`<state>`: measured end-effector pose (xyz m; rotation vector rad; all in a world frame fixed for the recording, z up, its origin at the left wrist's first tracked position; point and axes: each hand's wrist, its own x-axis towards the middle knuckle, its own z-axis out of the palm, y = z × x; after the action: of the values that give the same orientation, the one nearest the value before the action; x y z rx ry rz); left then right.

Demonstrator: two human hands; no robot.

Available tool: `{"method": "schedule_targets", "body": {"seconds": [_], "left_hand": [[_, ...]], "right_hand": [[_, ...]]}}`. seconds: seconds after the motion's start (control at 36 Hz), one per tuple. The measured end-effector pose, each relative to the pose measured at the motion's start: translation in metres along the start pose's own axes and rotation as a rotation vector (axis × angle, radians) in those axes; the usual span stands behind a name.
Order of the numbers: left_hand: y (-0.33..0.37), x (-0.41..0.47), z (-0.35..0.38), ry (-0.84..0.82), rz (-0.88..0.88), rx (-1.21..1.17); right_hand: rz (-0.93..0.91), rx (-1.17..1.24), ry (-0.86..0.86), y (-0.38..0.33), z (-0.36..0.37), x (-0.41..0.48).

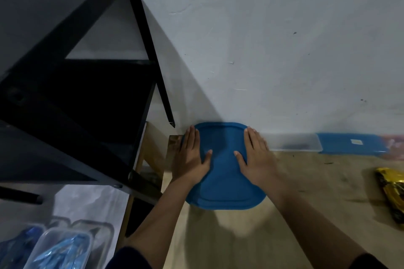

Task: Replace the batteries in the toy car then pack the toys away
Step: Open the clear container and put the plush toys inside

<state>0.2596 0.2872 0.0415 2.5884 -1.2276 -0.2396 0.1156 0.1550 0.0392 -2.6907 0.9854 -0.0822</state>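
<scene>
both hands lie flat w/ fingers straight, gripping nothing: left hand [192, 157] and right hand [255, 155] press either side of the rounded-square blue plastic lid [225, 181], on the light wooden table [306, 214] against the wall. the shiny yellow toy car [391, 192] lies well apart at the table's right, outside that box, so imo the risk is sealing w/o it. uneven pressure could also leave the near corners unseated, or shove the box off the table edge just beside the left hand.
</scene>
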Motion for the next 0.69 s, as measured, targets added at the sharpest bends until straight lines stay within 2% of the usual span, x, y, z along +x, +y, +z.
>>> {"method": "schedule_targets", "body": {"seconds": [0.22,0.33,0.47,0.58,0.69], "left_hand": [[0.000,-0.009,-0.011,0.002,0.008,-0.087],[0.001,-0.031,-0.009,0.005,-0.150,-0.220],[0.000,-0.055,-0.011,-0.065,-0.290,-0.351],[0.003,-0.059,-0.020,-0.104,-0.320,-0.420],[0.003,-0.063,-0.024,-0.117,-0.284,-0.465]], "right_hand": [[0.025,0.179,-0.021,0.000,-0.016,-0.003],[0.144,0.222,0.054,-0.007,-0.019,-0.021],[0.240,0.243,0.042,-0.015,-0.011,-0.047],[0.270,0.276,0.013,-0.017,-0.012,-0.048],[0.222,0.267,0.012,-0.016,-0.016,-0.050]]}}
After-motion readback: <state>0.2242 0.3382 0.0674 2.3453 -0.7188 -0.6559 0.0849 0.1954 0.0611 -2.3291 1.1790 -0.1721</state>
